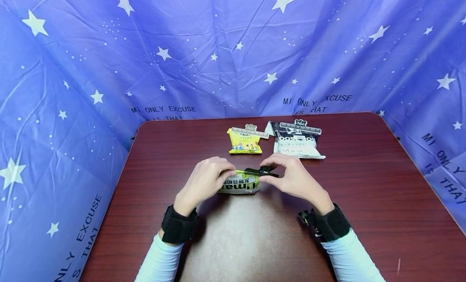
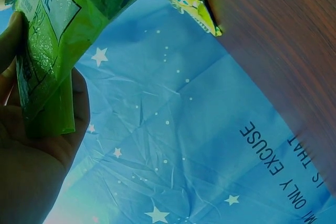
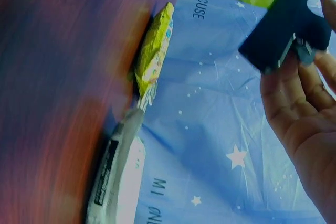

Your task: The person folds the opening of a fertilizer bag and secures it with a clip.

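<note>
My left hand [image 1: 204, 179] grips the left end of a green-and-grey printed bag [image 1: 240, 186] near the middle of the table. In the left wrist view, the green bag's [image 2: 50, 66] folded edge lies between thumb and fingers. My right hand [image 1: 296, 179] pinches a wide black clip [image 1: 255, 172] by its handles. The clip overlaps the bag's top right edge in the head view. From the right wrist, the black clip [image 3: 283, 24] shows close beside the green bag's edge, with fingertips behind it.
Behind my hands lies a small yellow packet [image 1: 244, 145] with a silver ruler-patterned clip [image 1: 250, 132] across its top. To its right is a larger black-and-white bag [image 1: 298, 144] with a similar clip [image 1: 300, 127]. A blue starry curtain [image 1: 233, 63] hangs round the dark red table [image 1: 382, 185].
</note>
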Demonstrator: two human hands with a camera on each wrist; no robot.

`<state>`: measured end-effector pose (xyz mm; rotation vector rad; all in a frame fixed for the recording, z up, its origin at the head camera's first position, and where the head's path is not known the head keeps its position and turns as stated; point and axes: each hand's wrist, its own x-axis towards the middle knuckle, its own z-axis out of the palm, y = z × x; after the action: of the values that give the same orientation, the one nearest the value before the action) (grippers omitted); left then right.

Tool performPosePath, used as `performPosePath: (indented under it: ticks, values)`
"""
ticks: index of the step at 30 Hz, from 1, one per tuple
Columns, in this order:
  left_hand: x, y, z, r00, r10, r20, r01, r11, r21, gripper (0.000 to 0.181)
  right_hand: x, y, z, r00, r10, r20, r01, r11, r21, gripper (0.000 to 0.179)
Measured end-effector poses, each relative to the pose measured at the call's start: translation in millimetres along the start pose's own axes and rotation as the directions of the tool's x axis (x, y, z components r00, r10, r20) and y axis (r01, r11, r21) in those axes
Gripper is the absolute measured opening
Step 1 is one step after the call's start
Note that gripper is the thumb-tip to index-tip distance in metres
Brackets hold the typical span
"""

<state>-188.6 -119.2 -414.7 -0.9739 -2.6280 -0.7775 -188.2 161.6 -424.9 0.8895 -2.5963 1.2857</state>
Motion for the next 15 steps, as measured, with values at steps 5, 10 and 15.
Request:
performPosePath:
  ticks: [5,10,15]
  values:
    - [0.7,0.2,0.5,1.0,0.009,-0.002,-0.009,1.0,-0.001,0.005,-0.5,-0.2,-3.8,1.0,-0.012,-0.007,0.012,1.0,-0.016,0.018]
    - [0.2,0.5,1.0,1.0,0.012,-0.003,-0.012,1.0,0.003,0.005,-0.2,-0.2,-2.6,0.995,-0.099,-0.032,0.098,0.994,-0.044,0.02]
    - [0.4,1.2,2.4,1.0,0.016,-0.007,-0.016,1.0,0.002,0.005,0.4,-1.8,-0.8,0.99,-0.137,-0.045,0.134,0.989,-0.057,0.02]
